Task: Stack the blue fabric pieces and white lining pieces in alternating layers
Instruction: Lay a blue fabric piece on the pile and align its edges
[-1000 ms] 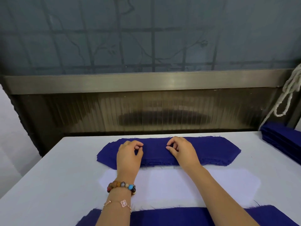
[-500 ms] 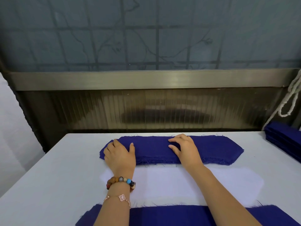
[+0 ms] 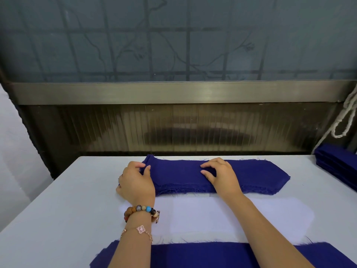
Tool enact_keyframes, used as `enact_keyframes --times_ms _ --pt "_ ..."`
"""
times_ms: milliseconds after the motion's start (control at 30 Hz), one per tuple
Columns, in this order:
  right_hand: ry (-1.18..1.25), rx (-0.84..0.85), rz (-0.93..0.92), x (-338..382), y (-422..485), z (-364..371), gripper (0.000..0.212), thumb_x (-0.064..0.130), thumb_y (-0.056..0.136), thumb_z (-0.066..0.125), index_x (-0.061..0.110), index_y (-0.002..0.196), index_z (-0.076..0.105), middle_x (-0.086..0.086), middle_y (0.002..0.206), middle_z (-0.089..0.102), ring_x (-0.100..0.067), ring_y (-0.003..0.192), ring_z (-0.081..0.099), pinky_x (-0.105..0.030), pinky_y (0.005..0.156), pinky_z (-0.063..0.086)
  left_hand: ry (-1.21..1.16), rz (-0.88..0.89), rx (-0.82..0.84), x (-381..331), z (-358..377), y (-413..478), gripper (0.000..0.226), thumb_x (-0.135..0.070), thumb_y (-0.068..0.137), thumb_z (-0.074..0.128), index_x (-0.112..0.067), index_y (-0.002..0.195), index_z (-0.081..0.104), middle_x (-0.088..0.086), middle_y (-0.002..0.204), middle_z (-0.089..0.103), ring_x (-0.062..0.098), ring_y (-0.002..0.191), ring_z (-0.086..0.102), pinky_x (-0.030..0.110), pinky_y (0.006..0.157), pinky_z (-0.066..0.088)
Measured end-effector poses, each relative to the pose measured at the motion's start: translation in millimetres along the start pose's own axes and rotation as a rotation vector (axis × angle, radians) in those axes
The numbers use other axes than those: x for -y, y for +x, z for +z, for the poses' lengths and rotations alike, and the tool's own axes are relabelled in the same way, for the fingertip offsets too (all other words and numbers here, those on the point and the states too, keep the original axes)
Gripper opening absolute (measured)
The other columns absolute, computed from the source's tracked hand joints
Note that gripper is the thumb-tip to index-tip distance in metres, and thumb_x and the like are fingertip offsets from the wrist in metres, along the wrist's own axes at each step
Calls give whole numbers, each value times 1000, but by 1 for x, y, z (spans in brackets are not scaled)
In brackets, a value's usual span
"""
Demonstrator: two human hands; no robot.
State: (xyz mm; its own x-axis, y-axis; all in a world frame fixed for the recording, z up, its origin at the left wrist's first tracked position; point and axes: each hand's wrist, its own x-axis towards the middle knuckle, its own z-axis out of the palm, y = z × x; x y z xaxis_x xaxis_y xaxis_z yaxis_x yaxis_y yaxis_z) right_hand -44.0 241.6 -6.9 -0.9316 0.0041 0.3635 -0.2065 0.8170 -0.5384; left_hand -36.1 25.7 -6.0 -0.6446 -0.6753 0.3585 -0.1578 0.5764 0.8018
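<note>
Left of your left hand (image 3: pixel 135 182) the white bench (image 3: pixel 58 209) runs flat to its edge, so you can pass there. Just beyond both hands, past the low stack of dark blue fabric pieces (image 3: pixel 251 175) they grip, a dark ribbed wall panel (image 3: pixel 193 128) closes the way. Well right of your right hand (image 3: pixel 222 176) a pile of folded dark blue cloth (image 3: pixel 336 165) blocks the bench corner, with a looped white rope (image 3: pixel 345 117) hanging above it.

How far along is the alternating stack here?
Done: white lining and a blue piece lie spread nearest the person. In hand: left hand grips the left end of the far blue pile; right hand rests on it. Left: that pile and the blue stack at right await layering.
</note>
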Motion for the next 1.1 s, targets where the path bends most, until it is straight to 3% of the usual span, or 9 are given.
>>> enact_keyframes --times_ms 200,300,367,467,567,633,767,933,1100 --pt "0 7 5 0 0 0 28 30 92 61 23 119 66 5 123 58 -14 116 47 -23 99 39 56 61 -72 -1 -1 1 8 -23 89 69 -17 93 66 10 116 59 32 109 50 44 83 41" --pt "8 -2 9 0 0 1 27 29 91 63 24 118 66 5 121 57 -13 113 48 -23 97 42 -188 186 -62 -6 -1 1 14 -19 95 61 -8 102 61 9 111 62 24 103 56 22 80 44" --pt "19 -20 19 0 1 1 29 29 90 64 26 119 64 6 116 56 -11 104 50 -20 89 45 -370 135 65 -10 0 -1 14 -20 99 51 -7 106 52 7 94 61 18 82 57 9 62 38" --pt "-19 21 31 1 4 -1 38 30 90 64 30 128 55 10 94 50 -5 78 48 -10 64 39 -401 55 251 -11 5 -1 16 -20 100 51 -10 112 48 7 84 60 16 72 55 12 53 36" --pt "-31 90 45 1 8 -3 46 30 91 63 32 134 46 11 77 52 -6 67 49 -10 53 33 -297 98 343 -7 6 1 32 -15 95 61 -13 126 53 2 102 65 18 102 60 21 75 48" --pt "-38 132 47 1 11 -4 49 29 92 62 33 136 42 10 74 54 -7 66 50 -12 52 34 -260 132 365 -5 8 1 35 -14 93 63 -11 128 58 1 113 65 18 110 58 27 87 49" --pt "-45 220 55 2 18 -7 58 26 93 61 33 143 33 7 76 57 -8 70 54 -16 58 43 -292 110 283 -6 10 2 18 -22 99 54 -8 93 64 2 78 62 18 77 58 18 59 38" --pt "-21 280 48 -1 25 -12 67 25 92 62 36 146 25 4 77 59 -11 74 57 -28 69 51 -633 -213 290 -4 9 13 16 -31 102 46 -26 92 58 -10 86 59 8 83 55 30 73 47" --pt "-52 311 84 -3 31 -13 48 32 91 63 26 133 41 7 78 58 -11 75 57 -25 69 50 -659 -267 309 -1 11 15 19 -31 103 45 -29 89 59 -10 89 60 9 85 54 34 78 49"
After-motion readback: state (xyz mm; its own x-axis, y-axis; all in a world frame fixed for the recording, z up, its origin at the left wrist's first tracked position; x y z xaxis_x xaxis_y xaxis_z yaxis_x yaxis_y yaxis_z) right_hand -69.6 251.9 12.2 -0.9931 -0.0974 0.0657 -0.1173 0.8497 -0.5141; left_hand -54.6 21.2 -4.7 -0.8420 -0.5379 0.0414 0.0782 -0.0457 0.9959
